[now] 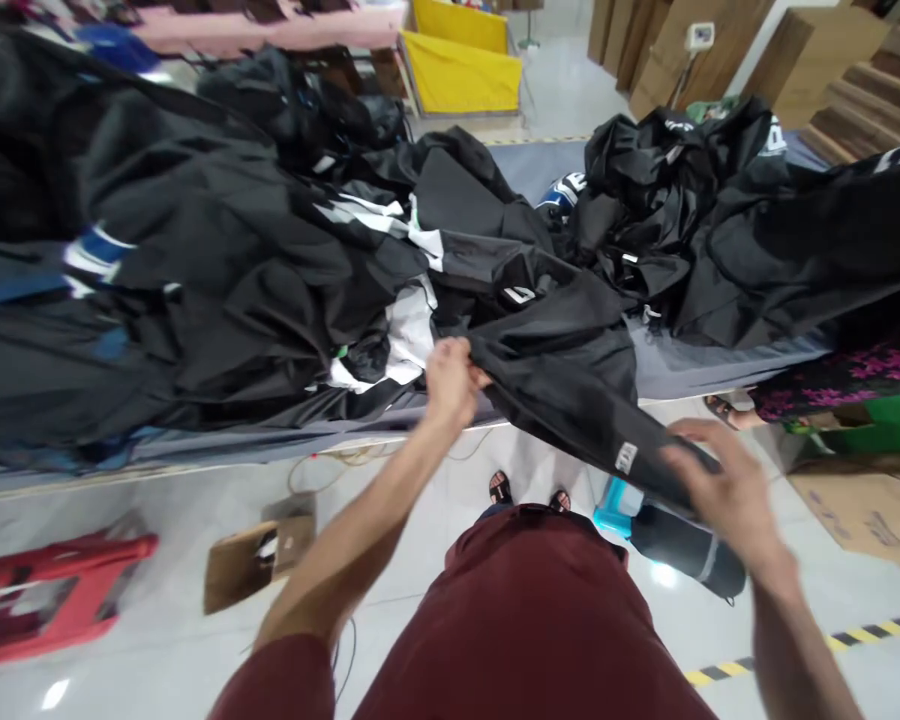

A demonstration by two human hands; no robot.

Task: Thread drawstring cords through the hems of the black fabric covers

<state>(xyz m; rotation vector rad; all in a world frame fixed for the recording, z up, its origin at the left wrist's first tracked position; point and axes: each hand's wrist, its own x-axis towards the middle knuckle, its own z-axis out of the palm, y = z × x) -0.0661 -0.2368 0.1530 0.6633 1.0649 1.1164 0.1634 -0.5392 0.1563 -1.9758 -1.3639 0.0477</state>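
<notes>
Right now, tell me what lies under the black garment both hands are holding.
Under the black garment held by the left hand and right hand: grey table edge, floor, a turquoise stool. The table beneath the other black clothes is covered.

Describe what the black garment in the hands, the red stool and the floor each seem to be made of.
Garment, held by left hand and right hand: thin synthetic weave, probably nylon or polyester, with a slight sheen and crisp creases.
Stool: likely moulded plastic, uniformly red and smooth.
Floor: glossy tile or polished stone; it mirrors the lamps.
</notes>
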